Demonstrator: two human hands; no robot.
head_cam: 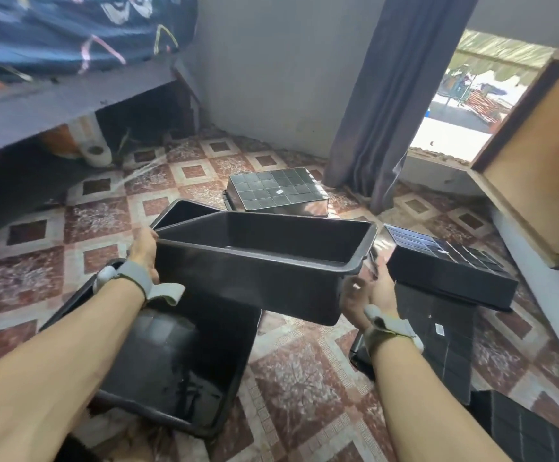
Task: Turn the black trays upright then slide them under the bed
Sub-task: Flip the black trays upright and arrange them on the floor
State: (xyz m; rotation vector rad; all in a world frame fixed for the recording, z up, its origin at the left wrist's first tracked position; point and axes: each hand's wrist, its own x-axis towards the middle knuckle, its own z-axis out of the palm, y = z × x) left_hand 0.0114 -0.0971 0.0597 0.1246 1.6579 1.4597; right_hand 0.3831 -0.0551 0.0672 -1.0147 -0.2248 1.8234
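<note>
I hold a deep black tray (254,271) upright above the floor, its opening facing up. My left hand (144,253) grips its left rim. My right hand (368,295) supports its right end from below. Under it, another upright black tray (171,368) rests on the floor near my left arm, and the rim of a third upright tray (179,211) shows behind. Upside-down trays with gridded bottoms lie ahead (276,191) and to the right (448,265), with more (445,348) at the lower right. The bed (54,105) stands at the upper left.
The floor has red and beige patterned tiles (298,368). Under the bed sit an orange object (59,140) and a white roll (96,153). A grey curtain (388,95) hangs beside an open doorway (465,105). A wooden door (538,155) stands at right.
</note>
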